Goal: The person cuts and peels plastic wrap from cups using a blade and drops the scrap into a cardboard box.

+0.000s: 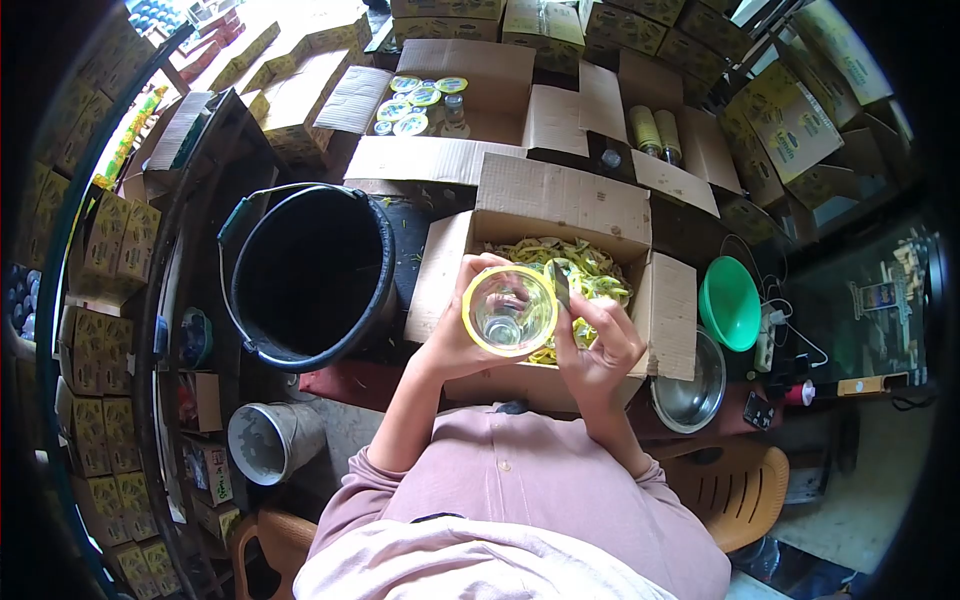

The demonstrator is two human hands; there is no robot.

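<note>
My left hand (450, 332) is wrapped round a clear jar or cup with a yellow rim (510, 310), its round opening facing me. At the right side of that rim, my right hand (603, 350) pinches a small dark flat blade (562, 284). A yellow-green strip shows beside the blade, against the rim. Whether the strip is still joined to the rim I cannot tell. Just beyond both hands stands an open cardboard box (560, 200) with a heap of yellow-green strips (590, 268) in it.
A black bucket (385, 290) stands left, a grey pail (312, 440) below it. On the right are a green bowl (730, 303) and a metal bowl (712, 385). Behind, one open box holds several yellow-lidded containers (424, 96); another holds two cylinders (645, 130).
</note>
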